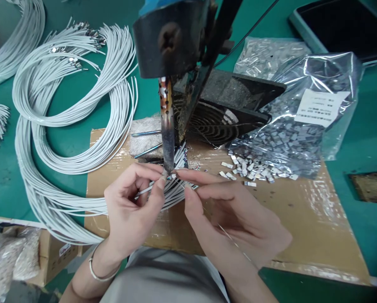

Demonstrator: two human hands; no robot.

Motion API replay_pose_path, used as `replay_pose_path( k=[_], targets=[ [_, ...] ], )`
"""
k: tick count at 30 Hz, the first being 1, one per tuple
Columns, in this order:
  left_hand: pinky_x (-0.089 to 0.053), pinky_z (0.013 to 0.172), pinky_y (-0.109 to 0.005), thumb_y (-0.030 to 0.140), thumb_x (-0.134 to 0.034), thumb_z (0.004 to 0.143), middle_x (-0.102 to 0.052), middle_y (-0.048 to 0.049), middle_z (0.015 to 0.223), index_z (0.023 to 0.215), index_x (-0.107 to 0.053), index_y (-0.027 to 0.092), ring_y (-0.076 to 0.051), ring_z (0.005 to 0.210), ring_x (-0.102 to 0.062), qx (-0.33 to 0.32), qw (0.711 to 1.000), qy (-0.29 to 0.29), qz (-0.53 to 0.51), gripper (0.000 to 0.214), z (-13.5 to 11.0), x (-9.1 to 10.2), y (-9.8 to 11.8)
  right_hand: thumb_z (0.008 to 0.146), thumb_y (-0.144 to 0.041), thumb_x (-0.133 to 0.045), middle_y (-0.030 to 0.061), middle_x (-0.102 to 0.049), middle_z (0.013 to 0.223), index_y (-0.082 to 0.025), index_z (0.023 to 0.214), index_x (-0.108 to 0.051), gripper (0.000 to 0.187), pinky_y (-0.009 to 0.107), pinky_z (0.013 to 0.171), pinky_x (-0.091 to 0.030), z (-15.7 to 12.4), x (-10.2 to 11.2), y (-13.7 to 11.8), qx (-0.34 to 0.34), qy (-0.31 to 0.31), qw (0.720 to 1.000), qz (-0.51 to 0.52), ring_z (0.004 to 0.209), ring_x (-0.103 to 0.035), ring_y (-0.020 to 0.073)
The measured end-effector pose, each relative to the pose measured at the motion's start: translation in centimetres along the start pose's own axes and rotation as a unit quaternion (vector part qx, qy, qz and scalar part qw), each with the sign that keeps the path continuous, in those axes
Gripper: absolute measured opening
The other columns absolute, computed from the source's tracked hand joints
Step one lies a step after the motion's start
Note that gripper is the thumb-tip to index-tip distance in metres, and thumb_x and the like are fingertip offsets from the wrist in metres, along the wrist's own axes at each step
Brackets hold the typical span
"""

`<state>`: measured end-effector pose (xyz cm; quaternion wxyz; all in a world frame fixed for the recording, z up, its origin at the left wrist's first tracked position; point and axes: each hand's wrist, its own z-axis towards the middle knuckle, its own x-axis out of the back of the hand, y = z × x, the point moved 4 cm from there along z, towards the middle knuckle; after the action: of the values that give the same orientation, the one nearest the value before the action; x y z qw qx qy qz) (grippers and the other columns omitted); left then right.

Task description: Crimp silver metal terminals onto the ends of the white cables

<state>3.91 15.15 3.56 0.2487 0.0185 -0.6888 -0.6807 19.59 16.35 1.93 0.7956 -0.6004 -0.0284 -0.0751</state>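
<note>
A soldering iron (167, 139) is fixed upright in front of me, its tip pointing down. Just under the tip, my left hand (133, 202) pinches the end of a white cable (146, 190); a small metal piece at that end is mostly hidden by my fingertips. My right hand (229, 214) holds a thin strand of solder wire (234, 240) between thumb and fingers, and the strand reaches toward the tip. Below both hands, several more white cables (176, 198) lie bunched. Whether the solder touches the tip I cannot make out.
Coiled white cable bundles (78, 113) lie at the left. Behind the iron stands a black fan (216, 124). Loose metal tabs (258, 168) spill beside a clear bag (286, 130) on the cardboard (289, 227). A stained pad (144, 145) sits left of the iron.
</note>
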Motion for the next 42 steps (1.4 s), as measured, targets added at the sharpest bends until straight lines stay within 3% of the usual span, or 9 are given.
replay_pose_path(
  k=[22, 29, 34, 36, 38, 42],
  targets=[
    [-0.033, 0.045, -0.020, 0.007, -0.076, 0.087, -0.080, 0.0017, 0.091, 0.080, -0.075, 0.020, -0.003, 0.049, -0.038, 0.012, 1.000, -0.005, 0.004, 0.015, 0.0, 0.1, -0.2, 0.089, -0.004, -0.074, 0.0000, -0.087, 0.107, -0.026, 0.090, -0.069, 0.023, 0.028, 0.080, -0.069, -0.4, 0.1, 0.4, -0.008, -0.013, 1.000, 0.019, 0.083, -0.084, 0.0166],
    [-0.032, 0.045, -0.020, 0.009, -0.076, 0.087, -0.081, 0.0004, 0.090, 0.079, -0.073, 0.019, -0.004, 0.049, -0.038, 0.033, 0.999, -0.014, -0.005, 0.013, -0.9, 0.0, -0.1, 0.093, -0.005, -0.073, 0.0025, -0.086, 0.107, -0.024, 0.088, -0.068, 0.020, 0.030, 0.083, -0.066, -1.1, 0.1, 0.8, -0.032, -0.012, 0.998, 0.060, 0.096, -0.084, 0.0191],
    [-0.032, 0.044, -0.019, 0.006, -0.075, 0.085, -0.081, -0.0004, 0.089, 0.079, -0.072, 0.019, -0.004, 0.049, -0.039, 0.046, 0.998, -0.038, -0.014, 0.014, -2.9, 0.2, -0.3, 0.101, -0.018, -0.070, -0.0015, -0.078, 0.082, -0.024, 0.099, -0.071, 0.006, 0.033, 0.074, -0.062, -1.0, 3.0, 1.8, -0.080, 0.129, 0.987, 0.056, 0.072, -0.076, 0.0162],
    [-0.031, 0.044, -0.018, 0.006, -0.074, 0.087, -0.080, -0.0003, 0.089, 0.081, -0.073, 0.019, -0.004, 0.049, -0.039, 0.052, 0.997, -0.047, -0.021, 0.015, -3.7, 0.3, -0.4, 0.103, -0.026, -0.066, 0.0009, -0.073, 0.074, -0.022, 0.083, -0.075, 0.022, 0.035, 0.071, -0.058, -0.7, 5.0, 2.6, -0.076, 0.190, 0.978, 0.044, 0.069, -0.069, 0.0172],
    [-0.031, 0.044, -0.018, 0.007, -0.074, 0.089, -0.080, -0.0009, 0.090, 0.082, -0.072, 0.019, -0.004, 0.050, -0.039, 0.059, 0.996, -0.052, -0.030, 0.014, -4.3, 0.5, -0.4, 0.104, -0.042, -0.060, 0.0078, -0.077, 0.080, -0.019, 0.080, -0.080, 0.039, 0.041, 0.075, -0.058, -0.6, 7.1, 3.7, -0.093, 0.251, 0.962, 0.056, 0.074, -0.071, 0.0216],
    [-0.036, 0.045, -0.017, 0.009, -0.075, 0.090, -0.079, -0.0031, 0.088, 0.081, -0.073, 0.018, -0.005, 0.051, -0.045, 0.070, 0.995, -0.061, -0.044, 0.013, -4.9, 0.9, -0.2, 0.105, -0.063, -0.049, 0.0157, -0.080, 0.094, -0.015, 0.088, -0.081, 0.060, 0.048, 0.088, -0.060, -0.9, 9.0, 5.3, -0.138, 0.252, 0.958, -0.010, 0.086, -0.076, 0.0271]
  ],
)
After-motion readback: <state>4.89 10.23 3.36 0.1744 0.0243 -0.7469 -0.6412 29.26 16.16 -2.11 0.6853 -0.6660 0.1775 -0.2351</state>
